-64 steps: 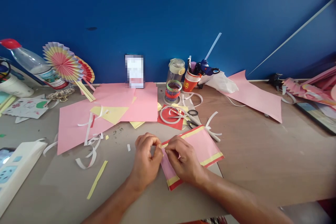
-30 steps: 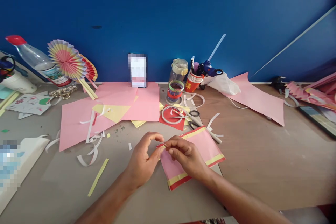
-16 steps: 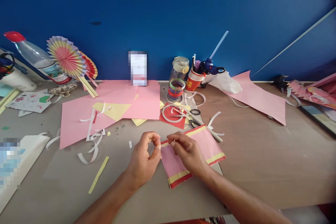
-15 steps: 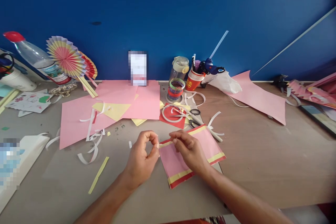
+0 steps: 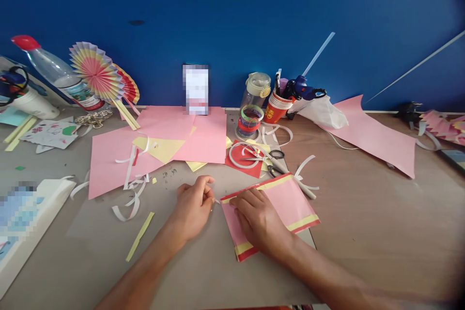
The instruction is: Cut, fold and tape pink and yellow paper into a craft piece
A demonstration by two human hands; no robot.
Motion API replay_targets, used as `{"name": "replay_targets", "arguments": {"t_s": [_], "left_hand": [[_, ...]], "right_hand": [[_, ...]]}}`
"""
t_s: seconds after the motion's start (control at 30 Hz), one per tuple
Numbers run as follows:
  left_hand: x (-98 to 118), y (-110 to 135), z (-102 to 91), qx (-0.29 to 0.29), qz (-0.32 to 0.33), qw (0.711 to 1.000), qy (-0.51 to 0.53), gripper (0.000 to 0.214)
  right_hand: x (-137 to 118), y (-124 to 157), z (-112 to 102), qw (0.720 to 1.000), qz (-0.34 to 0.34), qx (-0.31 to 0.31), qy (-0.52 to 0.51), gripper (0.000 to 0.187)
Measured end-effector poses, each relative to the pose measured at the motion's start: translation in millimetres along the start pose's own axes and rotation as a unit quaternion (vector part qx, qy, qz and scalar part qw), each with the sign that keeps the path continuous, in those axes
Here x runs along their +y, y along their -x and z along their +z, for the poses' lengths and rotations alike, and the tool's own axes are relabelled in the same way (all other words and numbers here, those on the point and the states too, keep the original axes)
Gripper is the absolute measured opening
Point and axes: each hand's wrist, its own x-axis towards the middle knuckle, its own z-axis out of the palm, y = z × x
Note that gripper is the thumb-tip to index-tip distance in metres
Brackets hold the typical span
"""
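Observation:
A pink paper sheet (image 5: 286, 196) with yellow and red strips along its two long edges lies at an angle on the desk. My right hand (image 5: 259, 220) rests over its left part, fingers curled and pressed together at the top-left corner. Just left of the sheet, my left hand (image 5: 193, 208) hovers over the desk with thumb and fingers pinched. A tiny whitish bit (image 5: 217, 201) shows by its fingertips; whether it is gripped is unclear. Scissors (image 5: 267, 159), a clear tape roll (image 5: 238, 163) and a red paper piece (image 5: 256, 170) lie beyond the sheet.
Larger pink sheets (image 5: 112, 155) with white curled strips (image 5: 132, 206) spread at the left. A yellow strip (image 5: 140, 237) lies near my left forearm. Behind stand a phone (image 5: 196, 89), a clear cup (image 5: 257, 87), a red paper cup (image 5: 276, 109), a bottle (image 5: 51, 65) and a folded paper fan (image 5: 96, 72).
My right hand has lowered onto the sheet's top-left corner, its fingers curling down. My left hand has drawn slightly left, away from the sheet. The view has shifted a little.

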Motion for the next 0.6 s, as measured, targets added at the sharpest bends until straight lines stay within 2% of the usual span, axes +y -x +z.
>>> {"name": "replay_targets", "arguments": {"t_s": [0.27,0.6], "left_hand": [[-1.4,-0.1,14.1,0.015,0.019,0.999,-0.039,0.034],[1.7,2.4,18.7,0.039,0.041,0.996,-0.075,0.037]], "right_hand": [[1.1,-0.1,2.9,1.000,0.006,-0.013,0.003,0.024],[0.6,0.6,2.2,0.999,0.022,-0.034,-0.002,0.023]]}}
